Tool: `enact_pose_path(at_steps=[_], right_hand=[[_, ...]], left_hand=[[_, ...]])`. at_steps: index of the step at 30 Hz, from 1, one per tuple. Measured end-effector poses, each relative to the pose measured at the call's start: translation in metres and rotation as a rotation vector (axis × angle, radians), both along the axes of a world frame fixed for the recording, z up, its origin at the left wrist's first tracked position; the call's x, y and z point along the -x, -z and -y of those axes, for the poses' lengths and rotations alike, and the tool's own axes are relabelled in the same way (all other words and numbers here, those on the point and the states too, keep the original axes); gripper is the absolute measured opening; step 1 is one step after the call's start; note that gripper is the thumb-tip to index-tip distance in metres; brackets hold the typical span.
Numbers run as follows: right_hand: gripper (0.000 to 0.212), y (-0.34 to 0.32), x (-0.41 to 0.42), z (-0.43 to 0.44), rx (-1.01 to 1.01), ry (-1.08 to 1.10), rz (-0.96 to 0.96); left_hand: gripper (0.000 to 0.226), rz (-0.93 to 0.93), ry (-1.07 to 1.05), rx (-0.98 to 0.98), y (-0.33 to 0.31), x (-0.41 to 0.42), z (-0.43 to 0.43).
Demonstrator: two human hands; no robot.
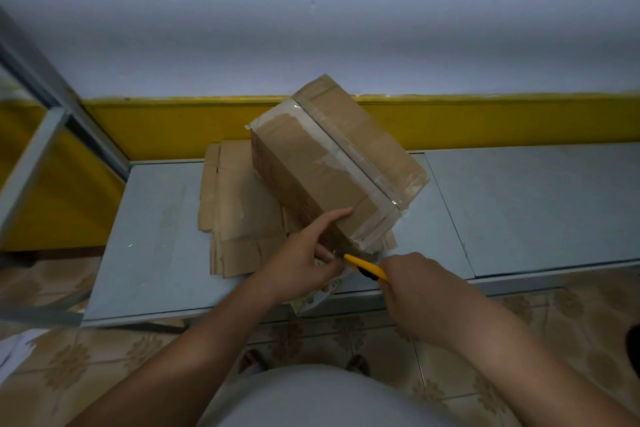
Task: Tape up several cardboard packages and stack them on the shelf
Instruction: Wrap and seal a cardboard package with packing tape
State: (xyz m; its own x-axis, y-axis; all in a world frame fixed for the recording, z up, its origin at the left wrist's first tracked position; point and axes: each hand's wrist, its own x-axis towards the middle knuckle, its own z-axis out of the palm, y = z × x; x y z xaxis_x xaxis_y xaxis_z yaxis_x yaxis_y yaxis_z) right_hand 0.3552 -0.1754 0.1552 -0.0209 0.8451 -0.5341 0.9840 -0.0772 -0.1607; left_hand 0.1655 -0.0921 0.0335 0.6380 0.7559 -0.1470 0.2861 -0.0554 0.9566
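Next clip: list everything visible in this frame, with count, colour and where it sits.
cardboard box: 1, brown, taped, on the flattened cardboard
flattened cardboard: several sheets, brown, stacked on the left table
utility knife: 1, yellow, at the box's near corner
tables: 2, pale blue-grey, side by side
shelf frame: 1, grey metal, far left
left hand: grips the box's near corner
right hand: grips the knife

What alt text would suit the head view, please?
A person's left hand grips the near corner of a taped cardboard box while the right hand holds a yellow knife to it. Flattened cardboard lies beneath, on a grey table.
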Motion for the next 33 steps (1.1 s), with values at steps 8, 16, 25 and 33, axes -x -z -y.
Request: enact_pose_path(at_steps=[8,16,25,33], right_hand=[[0.012,0.026,-0.050,0.041,0.089,0.078,0.042],[0.016,0.071,-0.143,0.062,-0.294,0.569,-0.262],[0.055,0.079,-0.024,-0.019,-0.787,0.770,-0.861],[0.056,0.128,0.000,-0.034,-0.880,0.528,-0.799]], left_hand=[[0.093,-0.067,0.023,-0.019,0.007,0.007,-0.013],[0.093,-0.041,0.050,0.050,0.006,0.005,-0.012],[0.093,-0.043,0.079,0.057,-0.015,0.003,-0.023],[0.097,-0.089,0.135,0.047,-0.021,0.009,-0.025]])
